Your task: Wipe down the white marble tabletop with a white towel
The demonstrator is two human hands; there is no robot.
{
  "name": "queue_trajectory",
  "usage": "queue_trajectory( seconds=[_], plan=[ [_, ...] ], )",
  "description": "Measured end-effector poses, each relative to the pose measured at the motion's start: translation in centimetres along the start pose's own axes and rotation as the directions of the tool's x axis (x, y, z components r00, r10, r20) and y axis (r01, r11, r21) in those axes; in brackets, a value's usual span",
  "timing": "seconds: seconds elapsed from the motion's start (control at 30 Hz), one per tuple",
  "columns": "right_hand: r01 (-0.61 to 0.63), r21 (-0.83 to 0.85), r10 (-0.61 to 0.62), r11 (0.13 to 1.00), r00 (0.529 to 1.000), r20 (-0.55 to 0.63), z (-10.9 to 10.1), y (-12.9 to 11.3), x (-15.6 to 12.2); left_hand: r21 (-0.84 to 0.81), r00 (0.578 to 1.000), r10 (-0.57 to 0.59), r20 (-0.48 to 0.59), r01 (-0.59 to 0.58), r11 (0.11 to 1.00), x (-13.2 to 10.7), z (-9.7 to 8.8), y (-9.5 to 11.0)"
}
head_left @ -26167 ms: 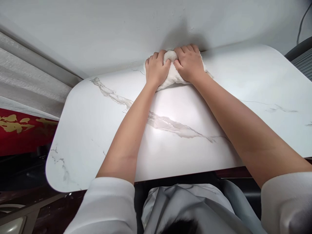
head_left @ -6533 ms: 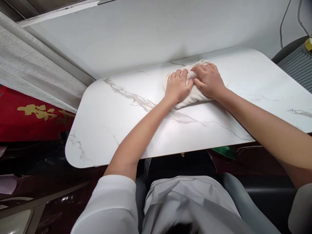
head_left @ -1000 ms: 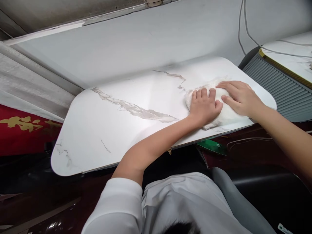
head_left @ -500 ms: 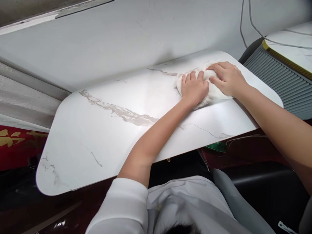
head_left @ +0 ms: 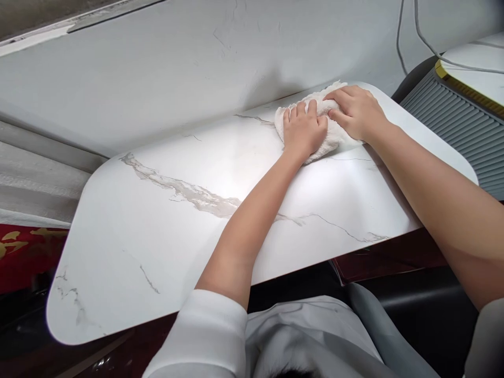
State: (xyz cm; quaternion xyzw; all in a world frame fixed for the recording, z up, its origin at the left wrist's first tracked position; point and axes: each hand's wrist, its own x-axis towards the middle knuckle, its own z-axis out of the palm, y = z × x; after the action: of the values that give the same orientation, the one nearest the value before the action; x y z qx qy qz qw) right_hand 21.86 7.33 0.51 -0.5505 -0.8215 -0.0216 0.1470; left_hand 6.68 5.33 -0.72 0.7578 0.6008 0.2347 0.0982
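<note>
A fluffy white cloth (head_left: 334,137) lies bunched on the white marble-patterned tabletop (head_left: 189,252), near its back edge and right of centre. On the left part of the cloth presses my left hand (head_left: 304,130), its fingers bent over and gripping the fabric. My right hand (head_left: 357,111) holds the right part, thumb and fingers closing on a fold. The two hands are side by side, a little apart. The cloth's underside is hidden.
A pale wall (head_left: 157,68) runs along the table's back edge. At the right are a grey ribbed panel (head_left: 452,115), another white tabletop (head_left: 480,60) and hanging grey cables (head_left: 421,31). White fabric folds (head_left: 35,168) and a red cloth with gold markings (head_left: 31,252) are at the left.
Both hands and the cloth have moved farther away towards the table's back edge, and the cloth now bunches near that edge. The camera view has shifted slightly.
</note>
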Motion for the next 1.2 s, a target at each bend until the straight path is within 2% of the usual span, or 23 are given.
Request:
queue_trajectory(
  seconds=[0.23, 0.4, 0.57, 0.67, 0.8, 0.97, 1.07, 1.2],
  plan=[
    [-0.019, -0.008, 0.019, 1.000, 0.999, -0.032, 0.3, -0.3, 1.7, 0.012, 1.000, -0.013, -0.011, 0.014, 1.000, 1.6, -0.2, -0.7],
    [-0.048, 0.002, 0.048, 0.999, 0.999, 0.017, 0.6, 0.0, 2.8, 0.041, 0.998, -0.022, -0.050, 0.024, 0.999, 2.4, -0.3, -1.0],
    [-0.079, -0.007, 0.079, 0.997, 0.996, 0.045, 0.7, 0.1, 3.6, 0.046, 0.998, -0.049, -0.027, 0.050, 0.998, 3.3, -0.1, -1.4],
    [-0.074, -0.002, 0.074, 0.997, 0.997, 0.022, 1.0, 0.2, 3.9, 0.010, 0.998, -0.065, -0.013, 0.065, 0.998, 3.5, -0.1, -1.6],
    [-0.048, 0.049, 0.050, 0.998, 0.998, -0.036, 1.6, 0.7, 4.5, 0.040, 0.997, -0.006, -0.076, 0.009, 0.999, 3.7, -0.3, -1.8],
    [-0.051, 0.009, 0.051, 0.999, 0.998, 0.026, 2.0, 1.4, 5.7, -0.026, 0.998, -0.052, -0.026, 0.052, 0.998, 4.4, -0.2, -2.1],
    [-0.060, -0.015, 0.061, 0.998, 0.998, 0.030, 1.7, 1.0, 5.9, -0.047, 0.998, -0.054, -0.040, 0.052, 0.998, 4.8, -0.1, -2.3],
    [-0.078, -0.018, 0.078, 0.997, 0.997, 0.013, 1.1, -0.2, 5.5, 0.049, 0.997, -0.048, -0.063, 0.051, 0.997, 4.9, -0.4, -2.4]
  ],
)
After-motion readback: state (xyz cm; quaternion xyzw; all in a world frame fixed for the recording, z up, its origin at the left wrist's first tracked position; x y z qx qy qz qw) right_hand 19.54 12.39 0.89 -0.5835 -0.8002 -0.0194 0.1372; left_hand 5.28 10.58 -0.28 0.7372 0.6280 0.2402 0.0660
